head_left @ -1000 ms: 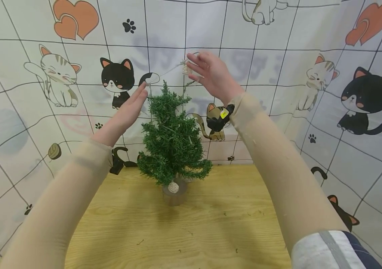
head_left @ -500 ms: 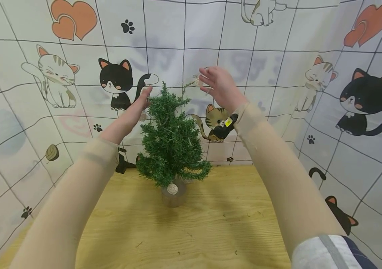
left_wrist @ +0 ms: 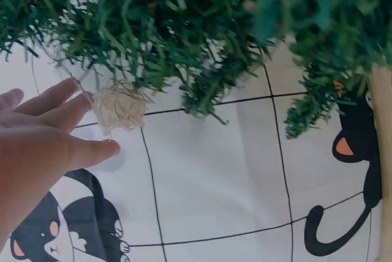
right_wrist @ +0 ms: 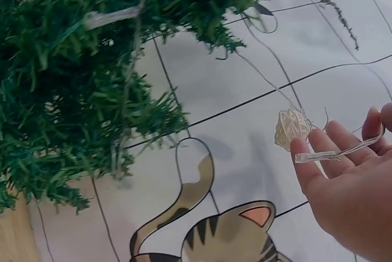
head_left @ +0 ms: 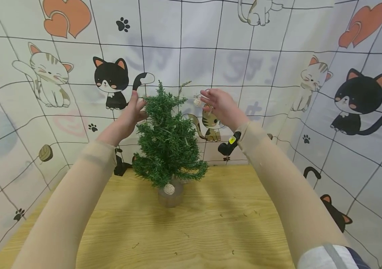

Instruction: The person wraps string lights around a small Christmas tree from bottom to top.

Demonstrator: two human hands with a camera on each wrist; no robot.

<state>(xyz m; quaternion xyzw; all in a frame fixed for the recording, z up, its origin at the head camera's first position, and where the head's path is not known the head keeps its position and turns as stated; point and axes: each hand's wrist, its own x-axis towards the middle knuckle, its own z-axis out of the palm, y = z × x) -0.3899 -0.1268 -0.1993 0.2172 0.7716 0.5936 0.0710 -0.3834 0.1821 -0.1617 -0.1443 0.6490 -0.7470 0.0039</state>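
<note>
A small green artificial Christmas tree (head_left: 167, 138) stands in a round grey-brown base (head_left: 171, 198), partly wound with string lights with woven balls. My left hand (head_left: 127, 117) is beside its upper left branches, fingers spread around a pale woven ball (left_wrist: 119, 109); thin wire runs from the ball across the fingers. To the right of the tree my right hand (head_left: 224, 106) holds up the free part of the string lights (right_wrist: 321, 155), with wire across its fingers. Another woven ball (right_wrist: 291, 128) sits at those fingertips. A third ball (head_left: 169, 189) hangs low in front of the base.
The wooden table (head_left: 191, 231) carries small dark green bits. Behind and at both sides stands a white gridded sheet (head_left: 191, 30) printed with cats and hearts. A thin bare twig (head_left: 185, 84) sticks up behind the treetop.
My right hand has come down and slightly right of the treetop with the string and ball. My left hand has shifted slightly left and turned, its fingers now spread at a ball.
</note>
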